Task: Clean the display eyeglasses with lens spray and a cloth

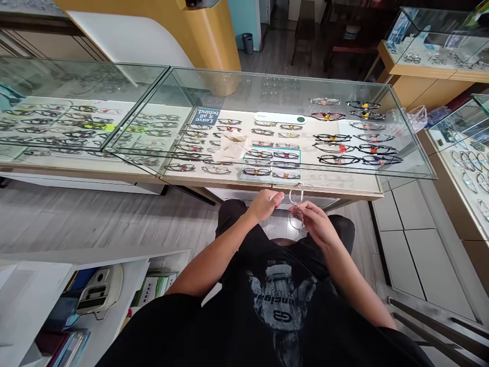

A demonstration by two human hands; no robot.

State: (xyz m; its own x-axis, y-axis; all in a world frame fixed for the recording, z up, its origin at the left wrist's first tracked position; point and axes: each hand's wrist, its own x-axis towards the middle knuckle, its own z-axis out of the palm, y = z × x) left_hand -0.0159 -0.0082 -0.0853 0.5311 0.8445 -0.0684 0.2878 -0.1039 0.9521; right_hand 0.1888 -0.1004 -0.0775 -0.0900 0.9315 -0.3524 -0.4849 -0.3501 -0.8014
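My right hand (314, 220) pinches a pair of clear-rimmed glasses (296, 194) near the bridge. The glasses are held upright on end, one lens above the fingers and one below, over my lap. Just left of them is my left hand (264, 205), its fingers curled together with the thumb pointing right; a small pale thing shows at the fingers, too small to name. Beyond both hands, a crumpled beige cloth (233, 146) lies on the glass display case (336, 187), which holds rows of spectacle frames.
Another glass case (76, 81) adjoins at the left, and a third (451, 148) stands at the right. Behind my left arm is an open white shelf (133, 250) with boxes and folders. A metal rail (420, 318) is at the lower right.
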